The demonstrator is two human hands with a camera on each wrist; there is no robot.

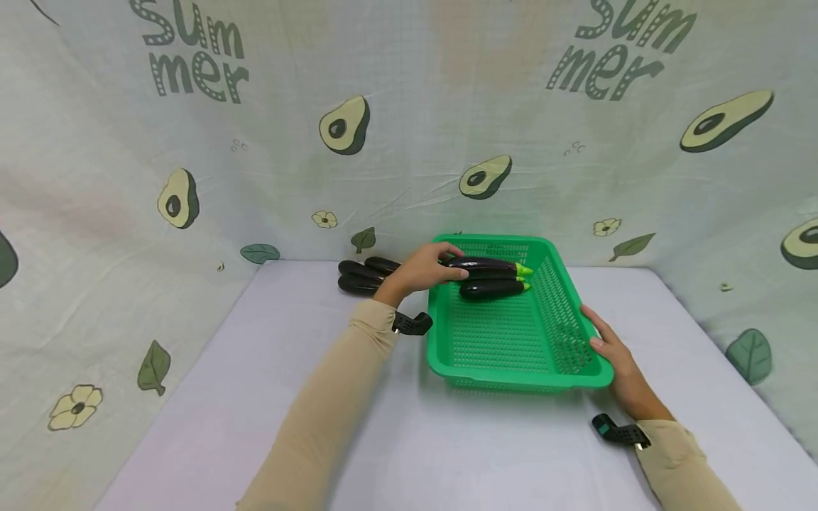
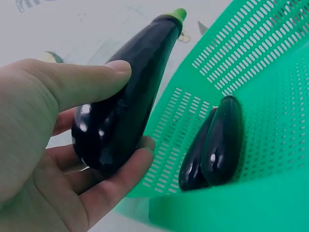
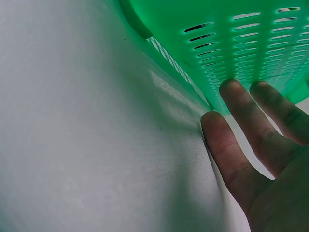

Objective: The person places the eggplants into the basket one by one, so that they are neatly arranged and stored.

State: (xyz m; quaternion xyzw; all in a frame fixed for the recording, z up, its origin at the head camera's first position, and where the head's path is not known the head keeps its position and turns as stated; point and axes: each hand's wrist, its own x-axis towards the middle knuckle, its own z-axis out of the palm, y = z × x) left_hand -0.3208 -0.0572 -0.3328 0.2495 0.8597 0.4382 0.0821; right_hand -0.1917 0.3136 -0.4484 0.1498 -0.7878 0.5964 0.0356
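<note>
My left hand (image 1: 424,270) grips a dark purple eggplant (image 2: 128,96), thumb on its upper side and fingers beneath, over the left side of the green plastic basket (image 1: 498,380). The held eggplant's green stem end points right in the head view. Two more eggplants (image 2: 224,140) lie side by side in the basket, near its far left corner; the held one partly covers them in the head view. On the basket's right rim, my right hand (image 1: 616,362) holds with the thumb over the edge; its other fingers (image 3: 227,150) lie against the slotted outer wall.
Several eggplants (image 1: 359,284) lie together on the white tabletop (image 1: 377,440) left of the basket, partly behind my left forearm. A cloth printed with avocados (image 1: 345,125) hangs behind the table and along both sides.
</note>
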